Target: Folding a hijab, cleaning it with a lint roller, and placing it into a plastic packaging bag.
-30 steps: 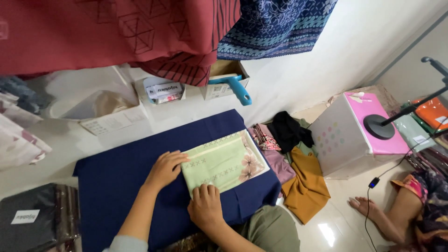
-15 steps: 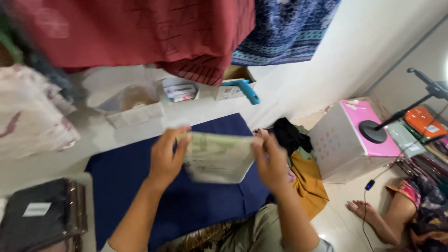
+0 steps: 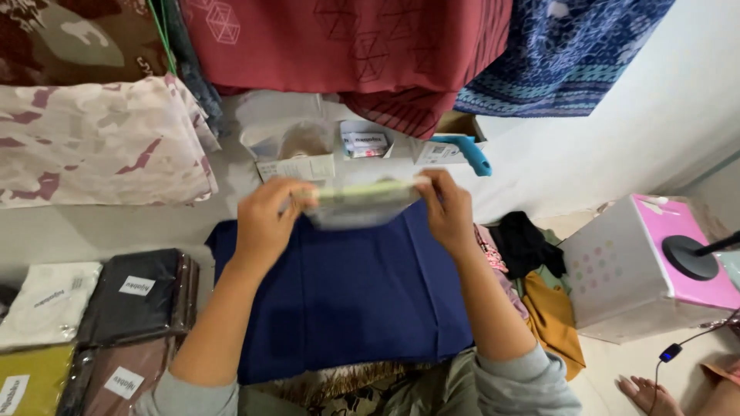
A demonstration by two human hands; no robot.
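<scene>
- While it is lifted off the table, a pale green folded cloth in a clear bag is held up flat between both hands, above the far edge of a dark blue cloth.
- Its left end is gripped by the left hand, with the fingers closed on it.
- Its right end is pinched by the right hand, with the fingers curled around the edge.
- Small white boxes and a light blue handle are seen just behind the bag.
- Packed cloths in bags are stacked to the left.
- A pink and white box is placed well to the right.
- Red cloth is hung up above.
</scene>
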